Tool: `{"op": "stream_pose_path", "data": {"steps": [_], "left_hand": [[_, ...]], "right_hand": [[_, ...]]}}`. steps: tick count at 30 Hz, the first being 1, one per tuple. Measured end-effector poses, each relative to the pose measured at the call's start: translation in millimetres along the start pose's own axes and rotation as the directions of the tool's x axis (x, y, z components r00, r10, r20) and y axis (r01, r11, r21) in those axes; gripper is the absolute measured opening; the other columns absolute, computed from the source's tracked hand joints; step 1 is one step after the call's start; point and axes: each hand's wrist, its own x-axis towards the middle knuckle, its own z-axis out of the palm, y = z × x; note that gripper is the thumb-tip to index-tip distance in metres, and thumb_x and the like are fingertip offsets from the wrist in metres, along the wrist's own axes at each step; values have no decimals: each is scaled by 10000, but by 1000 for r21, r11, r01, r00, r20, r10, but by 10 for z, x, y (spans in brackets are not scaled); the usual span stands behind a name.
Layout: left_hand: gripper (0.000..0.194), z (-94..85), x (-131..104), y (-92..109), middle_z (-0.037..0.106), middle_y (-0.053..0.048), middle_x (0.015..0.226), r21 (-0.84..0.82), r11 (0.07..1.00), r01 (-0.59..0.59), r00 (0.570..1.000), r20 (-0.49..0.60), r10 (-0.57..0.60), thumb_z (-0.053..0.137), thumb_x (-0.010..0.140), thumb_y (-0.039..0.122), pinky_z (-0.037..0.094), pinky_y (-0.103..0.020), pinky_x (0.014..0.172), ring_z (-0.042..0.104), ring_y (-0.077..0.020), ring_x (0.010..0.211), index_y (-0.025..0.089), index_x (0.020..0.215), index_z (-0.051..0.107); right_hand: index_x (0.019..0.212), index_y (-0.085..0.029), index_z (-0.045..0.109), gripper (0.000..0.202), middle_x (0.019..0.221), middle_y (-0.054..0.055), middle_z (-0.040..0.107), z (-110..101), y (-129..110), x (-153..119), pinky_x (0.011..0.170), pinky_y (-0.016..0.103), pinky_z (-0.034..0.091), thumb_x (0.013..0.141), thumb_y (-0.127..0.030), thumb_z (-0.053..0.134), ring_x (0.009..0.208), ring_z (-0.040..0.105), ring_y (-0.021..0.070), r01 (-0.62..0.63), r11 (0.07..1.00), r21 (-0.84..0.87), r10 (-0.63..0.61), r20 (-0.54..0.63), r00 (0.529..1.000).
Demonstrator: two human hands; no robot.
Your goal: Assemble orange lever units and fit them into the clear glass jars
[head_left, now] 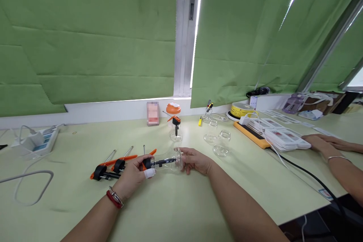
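Note:
My left hand (134, 176) closes round a black-and-orange lever top, with white tape on one finger. Its black stem runs into a clear flared glass bottle (167, 164) lying on its side. At the bottle's wide base, my right hand (195, 160) grips the glass with fingers and thumb. Several more lever tops (100, 172) with metal rods and orange arms lie left of my left hand. Behind the hands, another glass bottle (176, 136) stands upright with such a top in it. Two similar bare glass bottles (222, 144) stand at the right.
An orange-lidded container (173, 109) and an upright pinkish box-like item (153, 113) stand by the wall. Screwdrivers (200, 121), an orange power strip (251, 135) and stacked cards (286, 138) are rightward. Another person's arms (337, 155) rest there. A white power strip (39, 141) sits left.

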Motion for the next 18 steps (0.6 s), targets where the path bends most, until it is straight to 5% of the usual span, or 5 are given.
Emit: {"op": "stream_pose_path", "data": {"steps": [4, 10, 14, 18], "left_hand": [[518, 10, -3, 22, 638, -26, 865, -1, 1000, -2, 1000, -15, 2, 784, 564, 294, 475, -277, 683, 571, -154, 723, 172, 1048, 649], [546, 14, -4, -5, 618, -19, 834, -18, 1000, -13, 1000, -3, 13, 784, 566, 289, 484, -293, 679, 563, -151, 688, 178, 1079, 631], [564, 6, 10, -36, 608, -6, 805, -29, 1000, 3, 1000, -19, -3, 770, 584, 293, 475, -282, 667, 552, -140, 659, 183, 1112, 604], [523, -7, 19, -47, 605, -7, 733, 36, 999, -7, 999, -38, 8, 743, 618, 316, 467, -287, 666, 557, -156, 655, 165, 1099, 601]], "right_hand": [[1139, -151, 562, 517, 794, 65, 669, 32, 0, 28, 422, 204, 442, 779, -521, 601, 511, 589, 110, -20, 998, -56, 19, -18, 1000], [850, -84, 623, 608, 630, 59, 621, 37, 70, 100, 339, 187, 377, 824, -655, 417, 416, 518, 93, -60, 989, -134, 50, -82, 995], [983, -103, 610, 574, 779, 81, 634, 35, 41, 74, 374, 193, 421, 815, -633, 466, 525, 575, 115, -30, 996, -84, 23, -86, 996], [1283, -249, 456, 618, 1118, 92, 562, 31, -30, -5, 520, 246, 517, 737, -417, 691, 803, 629, 172, 81, 997, 20, -81, -7, 997]]}}
